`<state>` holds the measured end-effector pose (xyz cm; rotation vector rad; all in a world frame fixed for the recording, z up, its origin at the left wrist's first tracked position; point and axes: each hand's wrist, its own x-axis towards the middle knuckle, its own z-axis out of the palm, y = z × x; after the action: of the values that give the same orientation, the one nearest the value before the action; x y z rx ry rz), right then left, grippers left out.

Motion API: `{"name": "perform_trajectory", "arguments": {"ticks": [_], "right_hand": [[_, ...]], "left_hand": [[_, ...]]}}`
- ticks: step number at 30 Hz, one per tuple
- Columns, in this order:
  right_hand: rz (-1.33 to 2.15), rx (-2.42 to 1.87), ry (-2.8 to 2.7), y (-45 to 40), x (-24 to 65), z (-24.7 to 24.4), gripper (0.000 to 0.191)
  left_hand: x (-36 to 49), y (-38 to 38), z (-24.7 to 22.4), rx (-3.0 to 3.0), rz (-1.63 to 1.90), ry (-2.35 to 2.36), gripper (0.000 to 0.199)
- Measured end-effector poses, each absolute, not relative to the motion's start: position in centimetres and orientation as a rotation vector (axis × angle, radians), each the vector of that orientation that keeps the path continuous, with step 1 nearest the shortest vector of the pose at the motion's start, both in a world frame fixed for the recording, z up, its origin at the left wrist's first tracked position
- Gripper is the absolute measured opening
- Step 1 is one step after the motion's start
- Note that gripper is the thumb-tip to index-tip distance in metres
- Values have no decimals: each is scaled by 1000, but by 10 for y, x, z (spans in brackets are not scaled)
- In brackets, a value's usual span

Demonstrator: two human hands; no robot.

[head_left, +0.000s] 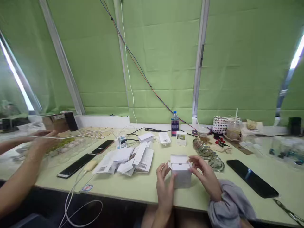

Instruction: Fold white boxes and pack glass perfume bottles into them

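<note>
A small white cardboard box (182,180) stands at the front of the table with its lid flap raised. My left hand (164,185) grips the box's left side, the thumb lying on its front face. With bent fingers, my right hand (206,177) holds the top right corner by the side flap. What lies inside the box is hidden. Just behind it is a small white box with a picture label (181,139). A row of clear-wrapped greenish bracelets (207,153) lies beyond my right hand.
White packets and papers (133,158) are piled left of my hands. A phone (251,178) lies to the right, two more to the left. A bottle (175,124) and drink cups stand behind. Another person's arms (26,161) reach over trays at far left. White cables (71,199) hang off the edge.
</note>
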<state>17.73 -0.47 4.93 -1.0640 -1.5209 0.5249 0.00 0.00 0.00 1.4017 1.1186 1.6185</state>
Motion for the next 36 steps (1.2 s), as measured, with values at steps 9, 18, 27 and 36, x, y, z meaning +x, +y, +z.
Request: {"name": "perform_trajectory", "arguments": {"ticks": [9, 18, 27, 36], "right_hand": [[431, -1042, -1641, -8, 179, 50, 14], [384, -1048, -1650, -11, 176, 52, 24], [262, -1139, -1505, -4, 170, 39, 20], [849, -923, -1400, -3, 167, 36, 40]], "left_hand": [[0, 1, 2, 1709, 1691, 1081, 24], [-6, 2, 12, 1752, 1623, 1035, 21], [-9, 9, 12, 1708, 1555, 945, 20], [-14, 11, 16, 1663, 1481, 886, 20]]}}
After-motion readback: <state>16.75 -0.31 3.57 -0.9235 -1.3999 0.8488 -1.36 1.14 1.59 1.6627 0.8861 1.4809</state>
